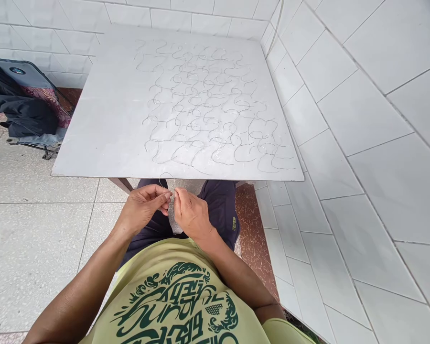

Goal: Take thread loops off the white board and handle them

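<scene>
Just in front of the table's near edge, my left hand (151, 199) and my right hand (191, 210) come together, fingertips almost touching. Both pinch a thin wire (166, 173), which bends up in a small loop above the fingers. Whether it is wire or stiff thread is hard to make out, and its ends are hidden in my grip. On the white tabletop (100, 119) lie several curved, similar-looking thin wires (197, 100), spread in rough rows over the middle and right.
White tiled walls (344, 119) close in at the back and right. A folding chair (39, 95) with dark cloth (21, 112) on it stands left of the table. My legs (218, 210) reach under the near edge, above a speckled tile floor (39, 239).
</scene>
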Available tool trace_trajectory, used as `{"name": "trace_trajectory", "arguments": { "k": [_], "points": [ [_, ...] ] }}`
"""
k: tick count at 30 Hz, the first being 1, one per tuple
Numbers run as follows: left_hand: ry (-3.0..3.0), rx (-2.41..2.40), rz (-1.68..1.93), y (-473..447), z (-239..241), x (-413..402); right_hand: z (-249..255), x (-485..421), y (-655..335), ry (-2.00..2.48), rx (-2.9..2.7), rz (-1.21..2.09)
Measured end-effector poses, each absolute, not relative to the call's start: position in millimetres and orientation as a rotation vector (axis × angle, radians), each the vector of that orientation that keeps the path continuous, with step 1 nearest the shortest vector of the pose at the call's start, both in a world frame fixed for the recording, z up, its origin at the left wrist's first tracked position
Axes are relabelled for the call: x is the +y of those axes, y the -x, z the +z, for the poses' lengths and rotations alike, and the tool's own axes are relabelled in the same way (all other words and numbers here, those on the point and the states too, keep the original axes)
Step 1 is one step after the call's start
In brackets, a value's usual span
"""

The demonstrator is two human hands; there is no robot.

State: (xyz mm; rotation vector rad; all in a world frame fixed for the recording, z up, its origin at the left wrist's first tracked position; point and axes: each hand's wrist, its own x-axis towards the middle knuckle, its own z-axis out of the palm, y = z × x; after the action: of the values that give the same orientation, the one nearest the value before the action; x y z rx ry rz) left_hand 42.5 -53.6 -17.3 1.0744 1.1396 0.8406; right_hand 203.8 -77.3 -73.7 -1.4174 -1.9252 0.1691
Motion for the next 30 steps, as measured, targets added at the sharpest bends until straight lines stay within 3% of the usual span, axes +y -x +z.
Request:
{"name": "trace_trajectory", "arguments": {
  "k": [13,30],
  "points": [
    [-1.040,1.127,0.820,-37.5,-15.9,-53.1,-73.6,-74.8,-199.3,1.570,-1.728,0.639],
    [-1.085,1.096,0.869,-33.9,-25.9,-56.3,-80.4,-69.7,-189.2,1.239,-0.869,1.337]
  ]
}}
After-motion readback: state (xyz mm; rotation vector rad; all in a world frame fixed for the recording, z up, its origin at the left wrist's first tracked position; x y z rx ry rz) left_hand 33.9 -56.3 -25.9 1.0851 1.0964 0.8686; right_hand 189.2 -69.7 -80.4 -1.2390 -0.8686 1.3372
